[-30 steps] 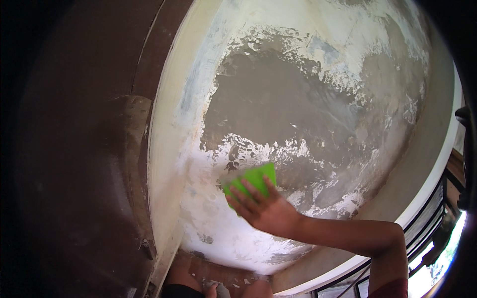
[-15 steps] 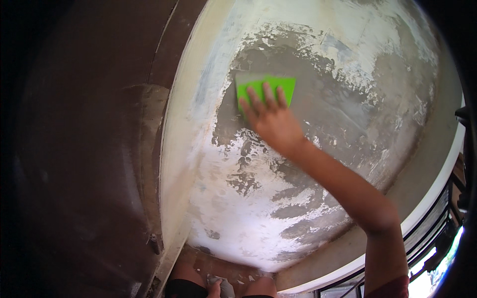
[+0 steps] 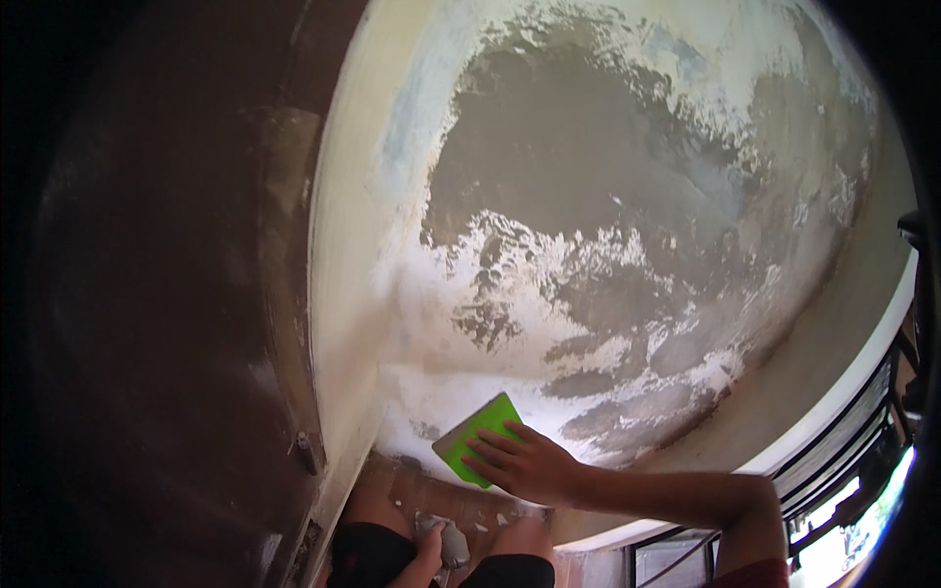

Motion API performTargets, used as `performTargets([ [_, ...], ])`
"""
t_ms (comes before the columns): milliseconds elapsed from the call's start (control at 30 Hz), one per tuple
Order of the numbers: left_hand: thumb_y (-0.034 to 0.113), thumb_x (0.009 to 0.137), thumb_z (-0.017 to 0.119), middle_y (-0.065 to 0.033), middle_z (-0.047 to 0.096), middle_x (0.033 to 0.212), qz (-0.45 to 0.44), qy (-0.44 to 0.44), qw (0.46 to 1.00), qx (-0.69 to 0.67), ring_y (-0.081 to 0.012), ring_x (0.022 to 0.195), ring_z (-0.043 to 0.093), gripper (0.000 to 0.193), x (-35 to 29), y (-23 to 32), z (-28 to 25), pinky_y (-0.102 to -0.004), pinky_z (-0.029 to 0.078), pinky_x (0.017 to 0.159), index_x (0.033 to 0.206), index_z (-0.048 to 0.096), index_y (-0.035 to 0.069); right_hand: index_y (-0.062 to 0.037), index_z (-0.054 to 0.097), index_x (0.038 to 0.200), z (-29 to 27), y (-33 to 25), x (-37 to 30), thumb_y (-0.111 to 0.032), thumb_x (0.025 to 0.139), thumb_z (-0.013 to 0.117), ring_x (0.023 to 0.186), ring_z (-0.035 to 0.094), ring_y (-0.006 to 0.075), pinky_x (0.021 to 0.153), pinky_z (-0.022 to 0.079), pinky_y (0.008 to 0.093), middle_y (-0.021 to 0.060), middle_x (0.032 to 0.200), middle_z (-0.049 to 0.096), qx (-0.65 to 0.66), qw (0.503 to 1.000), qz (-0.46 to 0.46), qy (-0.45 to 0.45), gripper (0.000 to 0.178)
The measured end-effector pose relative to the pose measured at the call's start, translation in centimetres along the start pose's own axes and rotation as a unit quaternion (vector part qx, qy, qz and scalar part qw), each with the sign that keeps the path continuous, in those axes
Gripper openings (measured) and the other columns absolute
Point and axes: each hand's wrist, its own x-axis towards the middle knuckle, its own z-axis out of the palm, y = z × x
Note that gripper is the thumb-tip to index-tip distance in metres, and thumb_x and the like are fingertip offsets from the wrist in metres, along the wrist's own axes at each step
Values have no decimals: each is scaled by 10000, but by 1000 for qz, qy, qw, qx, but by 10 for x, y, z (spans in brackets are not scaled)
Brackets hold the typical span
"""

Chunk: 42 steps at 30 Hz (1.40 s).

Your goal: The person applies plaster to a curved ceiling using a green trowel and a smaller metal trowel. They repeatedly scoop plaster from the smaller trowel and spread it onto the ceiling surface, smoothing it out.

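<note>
My right hand [image 3: 529,467] grips a bright green flat putty spreader [image 3: 469,443], its fingers lying over the face. Grey residue shows along the spreader's left edge. It is low in front of the wall [image 3: 461,382]; whether it touches the wall I cannot tell. Above it, a broad grey coat of filler [image 3: 559,147] covers part of the white surface, with ragged edges and smaller patches below. Between my knees, my left hand [image 3: 429,551] is closed on a grey lump or pouch [image 3: 454,545], whose kind I cannot make out.
A dark brown door or panel [image 3: 167,294] stands at the left, beside a pale frame [image 3: 343,294]. White flecks lie on the brown floor [image 3: 392,480] by my legs. At the right, a white ledge [image 3: 833,407] curves past dark railings [image 3: 853,451].
My right hand has brought the green spreader down from the upper grey patch to the wall's lower part. My left hand and the grey lump show slightly higher in the picture.
</note>
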Motion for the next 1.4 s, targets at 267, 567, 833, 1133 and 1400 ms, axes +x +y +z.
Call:
performTargets([
  [267,340,825,738,-139,598,1265,45,-64,997,27,-301,1097,596,651,-54,6,-10,-443,470,945,1367,512,57,-28,576,1307,21,-66,-60,18,908,564,1085,653,216,931,514,339,111,1221,664,580,549,491,349,401],
  [567,266,759,789,-151,679,1093,62,-27,995,74,-276,946,669,527,-42,5,0,-393,519,835,1160,639,-42,-64,626,1268,-71,20,11,-23,832,635,1177,614,279,1027,463,423,98,1257,657,141,856,277,413,438],
  [833,277,731,812,-166,667,1122,41,27,999,24,-290,987,658,578,-20,0,3,-406,520,843,1163,617,-55,-107,667,1230,-74,137,101,-144,850,581,1331,503,262,1158,332,489,94,1362,601,-306,936,-7,172,391],
  [1133,326,784,773,-164,592,1275,33,53,995,77,-312,1144,573,703,-52,17,5,-429,438,993,1342,509,-10,-21,576,1337,-6,136,69,-169,883,603,1359,403,485,1072,346,685,256,1465,450,-347,924,94,127,478],
  [1400,234,748,788,-164,657,1135,92,9,995,36,-284,1015,642,572,-74,29,7,-391,497,883,1199,595,-59,1,636,1251,-14,84,39,-142,871,596,1236,529,503,991,438,664,268,1333,573,-318,935,145,65,408],
])
